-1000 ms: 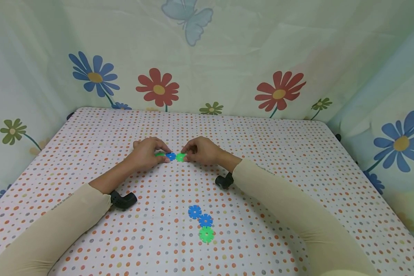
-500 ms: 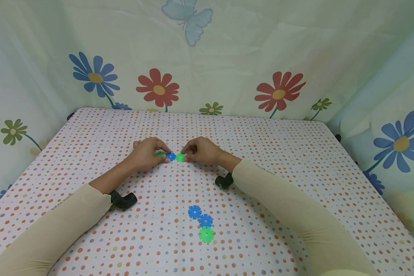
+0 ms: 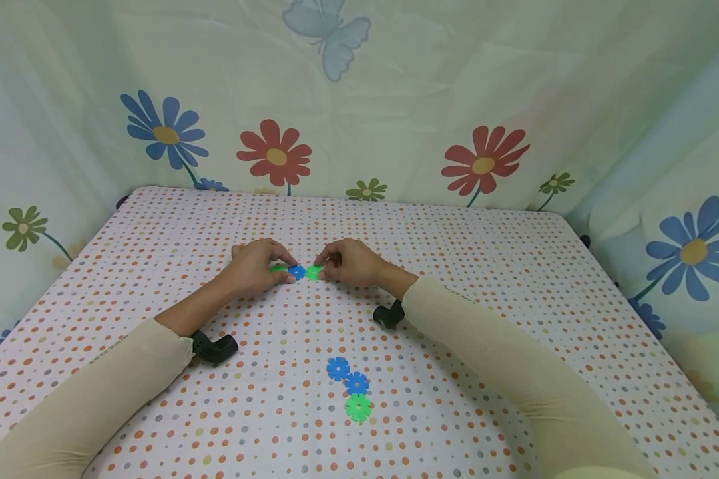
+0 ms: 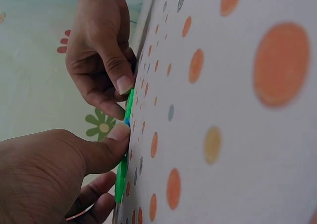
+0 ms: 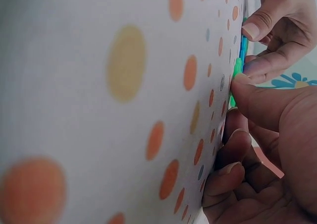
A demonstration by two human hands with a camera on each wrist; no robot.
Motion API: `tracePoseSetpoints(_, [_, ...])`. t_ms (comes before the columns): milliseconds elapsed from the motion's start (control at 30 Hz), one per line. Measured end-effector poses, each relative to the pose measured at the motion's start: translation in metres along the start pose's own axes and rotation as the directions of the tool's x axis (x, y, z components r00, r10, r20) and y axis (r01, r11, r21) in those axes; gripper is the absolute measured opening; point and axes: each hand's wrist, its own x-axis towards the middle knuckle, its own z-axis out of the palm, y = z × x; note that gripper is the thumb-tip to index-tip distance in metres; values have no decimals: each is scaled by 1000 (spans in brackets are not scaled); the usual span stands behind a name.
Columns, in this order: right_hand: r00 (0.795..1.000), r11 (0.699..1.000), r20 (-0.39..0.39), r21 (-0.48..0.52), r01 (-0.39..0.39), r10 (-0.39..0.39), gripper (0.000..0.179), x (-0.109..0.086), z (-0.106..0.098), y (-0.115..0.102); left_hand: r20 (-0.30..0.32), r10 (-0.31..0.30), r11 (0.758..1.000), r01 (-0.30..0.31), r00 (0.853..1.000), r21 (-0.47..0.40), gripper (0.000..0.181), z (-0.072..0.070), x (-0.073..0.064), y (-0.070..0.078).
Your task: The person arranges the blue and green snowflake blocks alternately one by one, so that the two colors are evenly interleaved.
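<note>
Close together near the middle of the table, both hands work on a short row of notched plastic discs. My left hand (image 3: 254, 267) pinches the blue disc (image 3: 297, 272) between thumb and fingers. A green disc (image 3: 277, 268) lies under that hand, mostly covered by it; the left wrist view shows more of this green disc (image 4: 120, 179). From the right, my right hand (image 3: 355, 262) pinches another green disc (image 3: 313, 273), whose left edge meets the blue one. Whether their notches interlock, I cannot tell. The discs stay low, close to the tabletop.
Nearer the front, two blue discs (image 3: 338, 368) (image 3: 357, 383) and a green disc (image 3: 358, 407) form a slanting row on the dotted tablecloth (image 3: 263, 412). A flower-printed curtain (image 3: 395, 86) surrounds the table's back and sides. Black wrist cameras (image 3: 215, 348) sit under the forearms.
</note>
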Motion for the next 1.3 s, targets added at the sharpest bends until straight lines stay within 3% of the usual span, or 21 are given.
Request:
tracePoseSetpoints(1033, [1000, 1000, 5, -1, -20, 20, 22, -2, -1, -2, 21, -14, 1000, 13, 1000, 15, 26, 2, 0, -2])
tracePoseSetpoints(1300, [1000, 1000, -3, -15, -16, 16, 28, -5, -3, -3, 38, -7, 998, 5, 999, 57, 27, 0, 0, 2])
